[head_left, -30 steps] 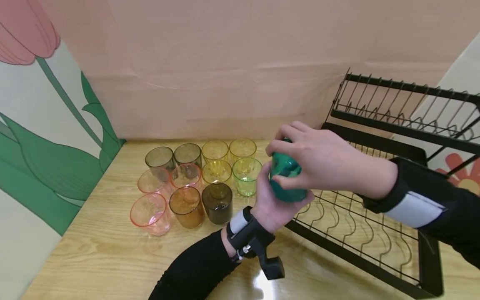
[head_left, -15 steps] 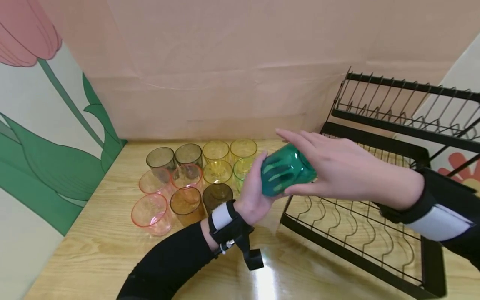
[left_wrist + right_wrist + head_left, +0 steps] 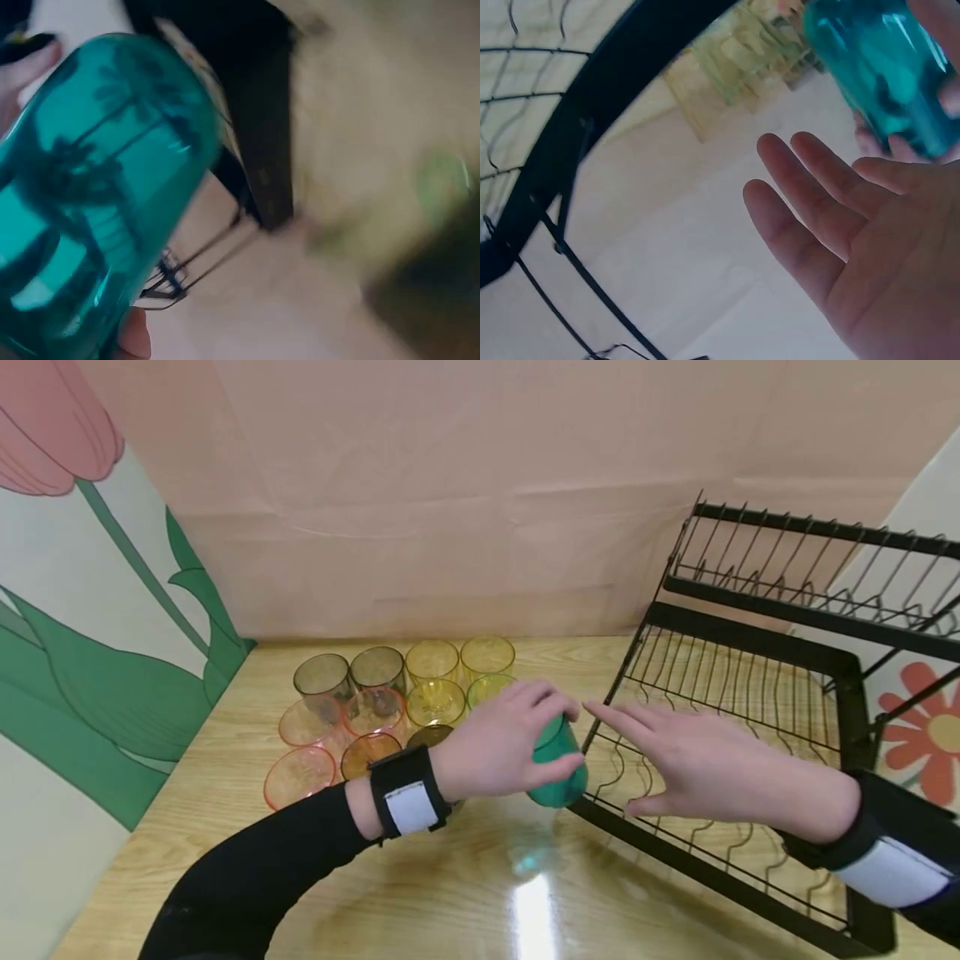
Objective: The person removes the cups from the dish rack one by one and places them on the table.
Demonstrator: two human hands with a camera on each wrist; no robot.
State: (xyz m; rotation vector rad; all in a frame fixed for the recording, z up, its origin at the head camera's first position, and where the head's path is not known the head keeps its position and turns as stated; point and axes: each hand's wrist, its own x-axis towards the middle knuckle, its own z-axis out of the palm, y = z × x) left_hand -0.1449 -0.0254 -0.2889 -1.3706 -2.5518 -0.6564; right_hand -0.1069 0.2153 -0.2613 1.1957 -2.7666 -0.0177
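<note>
My left hand grips a teal glass tumbler from above, fingers and thumb around it, above the table beside the rack's front corner. In the left wrist view the tumbler fills the left side, with a fingertip at its lower edge. Just right of it, my right hand is held apart from the tumbler with nothing in it. Its fingers are extended and spread in the right wrist view, palm facing the camera, while the tumbler shows beyond them, in the other hand.
Several coloured tumblers stand in rows at the left, among them a pink one, an amber one and a yellow one. My left wrist partly hides the front row. A black two-tier wire rack stands at the right.
Both hands were on the teal tumbler; the right hand has since let go and drawn away rightward. My left hand has turned over from beneath the tumbler to above it, bringing it lower.
</note>
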